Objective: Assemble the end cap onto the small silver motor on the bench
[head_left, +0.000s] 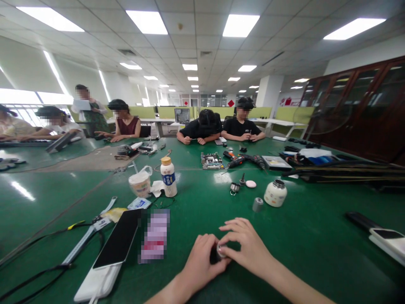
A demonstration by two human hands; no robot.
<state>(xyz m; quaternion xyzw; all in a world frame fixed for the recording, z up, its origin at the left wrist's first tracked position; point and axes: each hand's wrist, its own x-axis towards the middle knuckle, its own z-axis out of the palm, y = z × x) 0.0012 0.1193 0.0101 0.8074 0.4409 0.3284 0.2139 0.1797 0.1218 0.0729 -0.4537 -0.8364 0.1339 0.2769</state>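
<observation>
A: Your hands are close together around one small silvery piece (220, 251). Your left hand (205, 255) curls around it from the nine o'clock side.

B: And your right hand (245, 240) meets it from three o'clock, thumb and forefinger closed on it, with the other fingers spread out above. Most of the piece is hidden by your fingers, so I can't tell what it is.

A: What do you have around that, taking your grip as the centre of the dial?

B: Between one and two o'clock you have a grey metal cylinder (257, 204) standing near, and beyond it a cream jar (275, 193) with its metal neck bare. Just past twelve there's a small metal cup (234, 188), with a dark pointed part (242, 180) and a pale pink disc (251, 184) beside it.

A: On your other side, near nine, a black phone (118, 238) lies partly over a white slab (95, 285). Toward eleven stands an orange-capped bottle (169, 177).

B: Farther off at twelve you have a circuit board (212, 161), and past it two people in black tops (202, 126) sit at the far edge of the green table (300, 240).
</observation>
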